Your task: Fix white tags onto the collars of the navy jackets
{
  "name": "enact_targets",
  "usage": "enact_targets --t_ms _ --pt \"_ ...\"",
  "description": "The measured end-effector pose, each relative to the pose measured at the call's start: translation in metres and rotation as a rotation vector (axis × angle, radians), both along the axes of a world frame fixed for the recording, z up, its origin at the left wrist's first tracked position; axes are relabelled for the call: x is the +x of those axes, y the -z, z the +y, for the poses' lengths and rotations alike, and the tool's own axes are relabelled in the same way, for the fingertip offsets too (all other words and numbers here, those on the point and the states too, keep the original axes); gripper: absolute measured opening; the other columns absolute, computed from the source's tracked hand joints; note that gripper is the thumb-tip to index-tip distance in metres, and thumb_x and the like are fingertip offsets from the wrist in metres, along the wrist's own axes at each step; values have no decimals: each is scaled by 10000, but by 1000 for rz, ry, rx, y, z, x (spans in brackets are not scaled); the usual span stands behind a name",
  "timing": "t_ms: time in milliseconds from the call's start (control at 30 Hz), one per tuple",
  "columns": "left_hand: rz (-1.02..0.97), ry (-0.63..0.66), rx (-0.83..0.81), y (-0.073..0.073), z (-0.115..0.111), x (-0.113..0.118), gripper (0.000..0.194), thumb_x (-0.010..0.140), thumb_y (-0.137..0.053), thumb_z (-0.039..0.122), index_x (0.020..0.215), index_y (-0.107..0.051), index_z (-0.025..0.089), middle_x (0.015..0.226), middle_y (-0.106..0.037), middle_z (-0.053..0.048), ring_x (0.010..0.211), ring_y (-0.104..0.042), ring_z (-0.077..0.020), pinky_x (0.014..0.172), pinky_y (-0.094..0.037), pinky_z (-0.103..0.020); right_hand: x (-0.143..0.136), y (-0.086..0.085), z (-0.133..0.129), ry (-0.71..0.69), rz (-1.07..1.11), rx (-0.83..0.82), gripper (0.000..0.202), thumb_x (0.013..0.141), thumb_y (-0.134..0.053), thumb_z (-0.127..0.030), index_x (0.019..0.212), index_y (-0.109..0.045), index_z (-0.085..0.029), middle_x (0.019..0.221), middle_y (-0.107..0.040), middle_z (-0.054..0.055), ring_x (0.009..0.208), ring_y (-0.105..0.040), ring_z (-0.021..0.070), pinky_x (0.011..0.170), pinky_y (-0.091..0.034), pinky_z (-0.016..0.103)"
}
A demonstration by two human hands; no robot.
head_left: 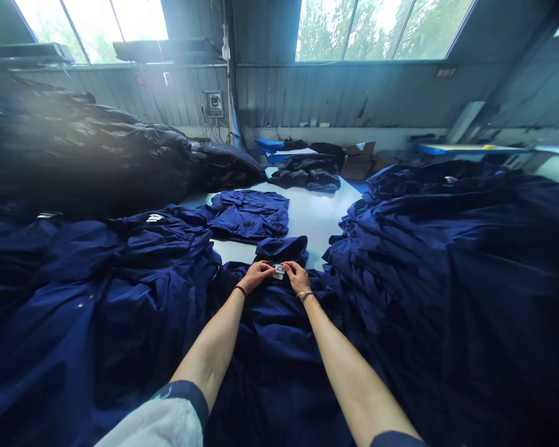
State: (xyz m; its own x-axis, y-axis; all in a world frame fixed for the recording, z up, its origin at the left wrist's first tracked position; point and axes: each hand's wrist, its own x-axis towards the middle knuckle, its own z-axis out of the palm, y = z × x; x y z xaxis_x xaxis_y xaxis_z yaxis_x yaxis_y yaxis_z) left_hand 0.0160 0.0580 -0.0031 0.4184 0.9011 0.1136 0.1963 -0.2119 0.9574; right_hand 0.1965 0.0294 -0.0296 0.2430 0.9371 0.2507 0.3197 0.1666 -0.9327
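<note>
Pinching a small white label [278, 270] between them, the left hand [256, 275] and the right hand [297, 277] are meeting at the collar end of a navy garment [270, 347] that is lying spread flat on the table [314, 214]. Both hands are closing narrowly on the label, fingertips of each touching it from its own side, with the thumbs tucked in close. The garment is stretching back from the grip toward the person, passing under both bare forearms. Just beyond the grip, a folded navy piece [282, 247] is resting against the garment's far edge. To the left of the grip a heap of navy clothes [97, 292] is pressing up beside the garment, and to the right a larger navy pile [447, 261] is crowding in likewise. Farther beyond the grip, a folded blue jacket [249, 214] is lying on the pale tabletop.
</note>
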Motion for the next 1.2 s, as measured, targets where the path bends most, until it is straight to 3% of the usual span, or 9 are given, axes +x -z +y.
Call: enact_targets --t_ms 100,300,500,767,933,1100,1200 --pt "26 -10 14 1 0 0 323 765 -675 482 686 -728 173 901 -694 -75 1143 -550 -257 1018 -376 -316 0 -2 -1 6 -14 -6 432 775 -530 -625 851 -702 -236 815 -729 27 783 -643 213 756 -489 326" --pt "27 1 33 6 4 1 412 783 -632 547 702 -703 150 820 -645 -40 860 -579 -181 842 -446 -279 -1 -6 -3 28 -24 -18 448 794 -485 -631 831 -710 -245 820 -730 27 813 -642 224 753 -484 325" --pt "86 -31 127 13 9 5 440 849 -545 549 756 -698 147 779 -653 -32 778 -566 -157 771 -450 -257 0 -6 -4 90 -6 23 462 845 -433 -597 917 -722 -244 954 -743 46 922 -656 235 855 -498 350" --pt "529 -21 320 -3 -4 -4 332 927 -486 384 947 -742 174 1009 -717 -71 989 -623 -201 941 -441 -289 10 3 -2 127 -34 47 457 833 -455 -547 1006 -700 -203 972 -744 71 941 -662 228 885 -509 377" --pt "713 42 420 -18 -17 -13 333 931 -505 411 995 -723 167 1089 -686 -92 1047 -617 -206 947 -466 -286 23 -6 0 126 -78 77 458 831 -479 -527 1024 -699 -175 992 -724 91 872 -657 210 850 -525 379" --pt "818 -31 530 -29 -32 -29 427 863 -616 506 1137 -641 179 1409 -520 -125 1312 -460 -262 1096 -382 -376 33 -21 -14 62 -368 168 417 858 -510 -487 1040 -712 -171 1095 -685 127 1051 -609 243 956 -479 423" --pt "900 -61 490 -32 -39 -40 578 845 -615 565 1289 -547 202 1488 -443 -128 1393 -369 -288 1145 -305 -457 33 -20 -29 101 -625 43 404 850 -570 -476 1132 -701 -218 1268 -611 123 1224 -517 274 1068 -375 493"
